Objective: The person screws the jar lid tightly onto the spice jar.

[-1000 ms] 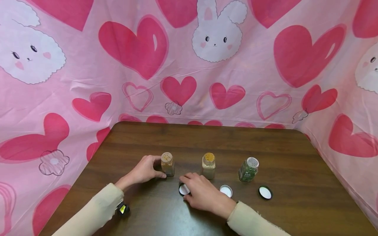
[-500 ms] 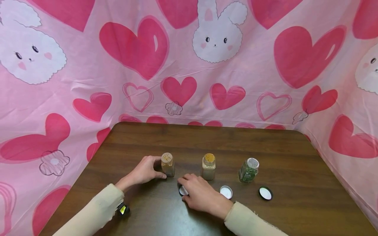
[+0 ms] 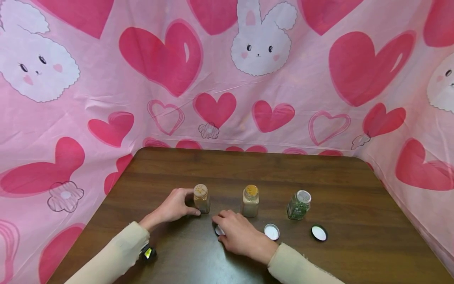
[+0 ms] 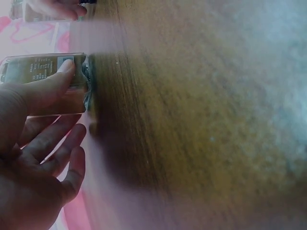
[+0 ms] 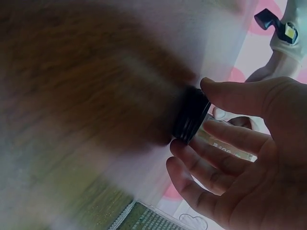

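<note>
My left hand (image 3: 173,206) holds a glass spice jar (image 3: 202,200) upright on the table, its thumb across the label in the left wrist view. The jar contains brown powder and has an uncovered, perforated shaker top. Just right of it, my right hand (image 3: 242,236) pinches a round black lid (image 5: 191,116) by its rim. The lid lies on the table with its white inside facing up, partly hidden by the fingers in the head view. Behind the right hand stands a second uncapped jar (image 3: 250,204) with pale powder and a yellow-dusted top.
Further right is an uncapped jar of green flakes (image 3: 298,208). Two more lids, one in front of the middle jar (image 3: 272,232) and a black-rimmed lid (image 3: 319,233), lie white side up. Pink heart-patterned cloth (image 3: 220,79) hangs behind the wooden table (image 3: 170,169).
My right hand has shifted slightly left and closer round the black lid, covering more of it. The left hand and the jars keep their places.
</note>
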The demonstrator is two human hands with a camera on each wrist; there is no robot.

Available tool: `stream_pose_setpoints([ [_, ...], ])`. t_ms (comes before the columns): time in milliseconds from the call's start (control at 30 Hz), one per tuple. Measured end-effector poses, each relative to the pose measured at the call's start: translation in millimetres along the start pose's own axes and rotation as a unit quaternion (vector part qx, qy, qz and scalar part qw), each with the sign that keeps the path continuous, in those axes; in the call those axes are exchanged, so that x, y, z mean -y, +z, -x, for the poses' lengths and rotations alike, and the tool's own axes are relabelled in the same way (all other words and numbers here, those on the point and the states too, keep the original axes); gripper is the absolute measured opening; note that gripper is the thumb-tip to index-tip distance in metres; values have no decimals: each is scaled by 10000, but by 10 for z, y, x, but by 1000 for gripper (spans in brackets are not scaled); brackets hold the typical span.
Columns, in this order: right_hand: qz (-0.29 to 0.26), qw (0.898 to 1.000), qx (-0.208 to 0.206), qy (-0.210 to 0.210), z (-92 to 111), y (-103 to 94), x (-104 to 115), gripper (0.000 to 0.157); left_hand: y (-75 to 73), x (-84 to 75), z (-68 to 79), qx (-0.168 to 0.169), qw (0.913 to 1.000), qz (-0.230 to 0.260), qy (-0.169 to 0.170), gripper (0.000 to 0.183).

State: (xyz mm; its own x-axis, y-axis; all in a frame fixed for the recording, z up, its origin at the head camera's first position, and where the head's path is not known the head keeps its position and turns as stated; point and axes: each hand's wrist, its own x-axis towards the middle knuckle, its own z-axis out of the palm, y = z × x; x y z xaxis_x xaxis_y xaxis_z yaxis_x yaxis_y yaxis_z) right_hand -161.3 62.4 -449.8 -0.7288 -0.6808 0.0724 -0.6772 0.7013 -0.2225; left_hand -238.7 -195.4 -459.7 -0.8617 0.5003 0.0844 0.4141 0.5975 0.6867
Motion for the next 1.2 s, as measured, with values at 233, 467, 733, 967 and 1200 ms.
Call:
stream_pose_setpoints([
  [233, 24, 9998, -158, -86, 52, 0, -28, 44, 11, -9, 9, -12, 10000, 50, -8, 50],
  [467, -14, 9994, -288, -191, 104, -6, -52, 45, 22, -2, 11, -32, 9998, 189, 41, 50],
  [733, -9, 9995, -271, -150, 130, -20, -50, 45, 35, 16, 11, -18, 9990, 449, 41, 50],
  [967, 24, 9994, -302, -136, 140, -25, -52, 44, 30, 1, 11, -37, 9985, 554, 32, 50],
  [1200, 66, 9991, -392, -152, 124, -53, -63, 45, 18, -13, 8, -56, 9983, 581, 97, 48],
])
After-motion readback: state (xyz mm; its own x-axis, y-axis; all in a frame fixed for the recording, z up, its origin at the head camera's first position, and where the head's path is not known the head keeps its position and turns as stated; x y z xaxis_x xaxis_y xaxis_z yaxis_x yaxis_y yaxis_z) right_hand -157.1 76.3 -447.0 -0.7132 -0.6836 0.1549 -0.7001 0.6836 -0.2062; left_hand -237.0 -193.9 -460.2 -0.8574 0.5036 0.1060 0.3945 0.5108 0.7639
